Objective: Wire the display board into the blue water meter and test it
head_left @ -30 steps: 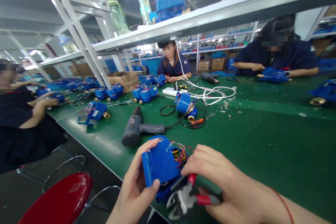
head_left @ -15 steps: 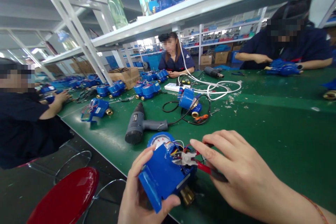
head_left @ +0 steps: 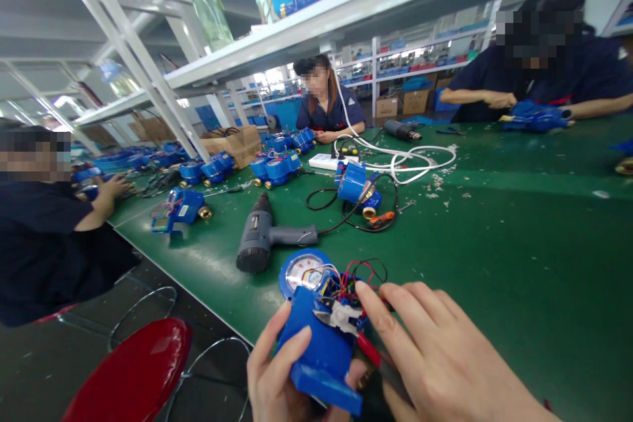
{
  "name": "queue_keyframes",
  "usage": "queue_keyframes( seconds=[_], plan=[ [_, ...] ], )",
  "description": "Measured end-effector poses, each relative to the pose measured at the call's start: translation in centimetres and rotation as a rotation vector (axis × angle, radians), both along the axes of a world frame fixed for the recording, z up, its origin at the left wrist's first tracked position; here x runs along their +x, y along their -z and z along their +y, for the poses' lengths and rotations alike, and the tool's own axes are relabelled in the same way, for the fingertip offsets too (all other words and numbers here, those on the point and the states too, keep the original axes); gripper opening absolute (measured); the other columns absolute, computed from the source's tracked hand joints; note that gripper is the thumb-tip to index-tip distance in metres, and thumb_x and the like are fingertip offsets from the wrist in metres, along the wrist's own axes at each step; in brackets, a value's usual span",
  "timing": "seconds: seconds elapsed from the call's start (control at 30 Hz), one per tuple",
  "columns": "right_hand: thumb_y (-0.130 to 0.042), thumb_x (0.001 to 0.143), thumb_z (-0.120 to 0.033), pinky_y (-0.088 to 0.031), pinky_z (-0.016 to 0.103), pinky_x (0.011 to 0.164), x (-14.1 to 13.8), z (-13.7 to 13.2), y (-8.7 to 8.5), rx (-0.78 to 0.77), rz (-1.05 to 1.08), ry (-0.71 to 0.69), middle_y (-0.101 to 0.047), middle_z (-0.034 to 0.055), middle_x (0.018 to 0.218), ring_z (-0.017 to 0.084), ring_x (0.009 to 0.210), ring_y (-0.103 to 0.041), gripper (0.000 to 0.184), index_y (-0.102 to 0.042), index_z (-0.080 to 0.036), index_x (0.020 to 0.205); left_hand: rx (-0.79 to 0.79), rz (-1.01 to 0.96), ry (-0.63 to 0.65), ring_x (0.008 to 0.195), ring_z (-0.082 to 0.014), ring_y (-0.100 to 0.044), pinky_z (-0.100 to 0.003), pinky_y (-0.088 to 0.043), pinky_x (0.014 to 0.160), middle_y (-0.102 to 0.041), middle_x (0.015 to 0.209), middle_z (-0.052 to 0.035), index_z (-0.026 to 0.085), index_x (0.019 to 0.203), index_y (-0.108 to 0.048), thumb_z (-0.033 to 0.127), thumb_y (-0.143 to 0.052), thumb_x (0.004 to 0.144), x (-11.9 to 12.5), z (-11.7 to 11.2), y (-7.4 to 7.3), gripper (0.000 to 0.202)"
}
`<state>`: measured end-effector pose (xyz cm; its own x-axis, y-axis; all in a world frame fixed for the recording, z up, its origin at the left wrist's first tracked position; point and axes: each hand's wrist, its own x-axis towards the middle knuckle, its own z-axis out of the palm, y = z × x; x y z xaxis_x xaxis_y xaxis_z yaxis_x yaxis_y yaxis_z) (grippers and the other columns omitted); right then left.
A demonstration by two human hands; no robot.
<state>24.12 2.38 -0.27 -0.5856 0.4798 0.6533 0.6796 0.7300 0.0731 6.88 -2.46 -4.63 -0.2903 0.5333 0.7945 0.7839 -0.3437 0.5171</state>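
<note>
My left hand (head_left: 279, 369) is closed around the blue plastic housing (head_left: 321, 343) of a water meter, near the table's front edge. The meter's round dial (head_left: 305, 274) faces up behind the housing. Red, black, yellow and white wires (head_left: 349, 280) spill from its open side. In my right hand (head_left: 425, 343) are red-handled diagonal cutters (head_left: 343, 318). Their jaws lie over the housing's edge beside the wires; whether they touch a wire I cannot tell. The lower handle and part of the brass fitting are hidden by my fingers.
A grey heat gun (head_left: 257, 234) lies just beyond the meter. Behind it are another blue meter (head_left: 357, 188), a white power strip (head_left: 326, 161) and coiled cables (head_left: 425, 168). Co-workers sit left, opposite and far right. A red stool (head_left: 133, 369) stands at lower left.
My left hand has shifted its grip and tilted the housing, and more of the dial and wires shows. My right hand with the cutters has moved slightly down and left.
</note>
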Motion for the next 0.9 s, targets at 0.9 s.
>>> queue_keyframes(
  seconds=[0.9],
  plan=[
    [-0.037,0.086,-0.012,-0.046,0.025,0.037,0.0,-0.9,0.4,0.013,-0.163,-0.077,-0.063,0.0096,0.079,0.02,0.061,-0.062,0.042,-0.05,0.001,0.124,0.008,-0.095,-0.033,0.109,-0.0279,-0.06,-0.038,-0.047,0.082,-0.058,0.104,-0.0039,0.023,0.091,-0.057,0.023,-0.081,0.063,0.9,-0.5,0.1,0.036]
  ],
)
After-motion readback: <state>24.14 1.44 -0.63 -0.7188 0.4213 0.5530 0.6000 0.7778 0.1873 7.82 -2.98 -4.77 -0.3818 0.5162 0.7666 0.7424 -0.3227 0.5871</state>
